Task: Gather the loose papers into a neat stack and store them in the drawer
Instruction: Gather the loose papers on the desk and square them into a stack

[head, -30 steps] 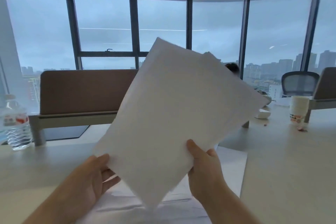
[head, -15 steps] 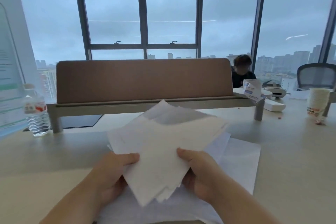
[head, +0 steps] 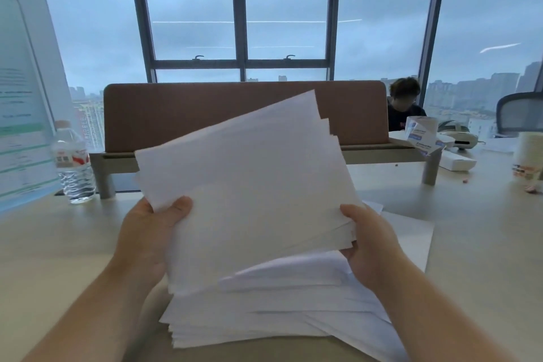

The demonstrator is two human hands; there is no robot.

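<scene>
From the head camera we see a bunch of white papers [head: 249, 185] held up above the table [head: 58, 244]. The sheets are tilted, and their top corners fan out a little, so the edges do not line up. Our left hand [head: 147, 232] grips the left edge, with the thumb lying on the front of the top sheet. Our right hand [head: 373, 238] grips the right edge, thumb on the front and the other fingers curled behind. Under the held bunch, more papers lie in a loose pile [head: 279, 311] on the table, with edges sticking out. We cannot see a drawer. A water bottle [head: 73, 161] stands at the left. A brown screen [head: 205, 109] stands behind the papers. A paper cup [head: 529, 156] stands far to the right. Another person [head: 404, 106] sits behind the screen.
</scene>
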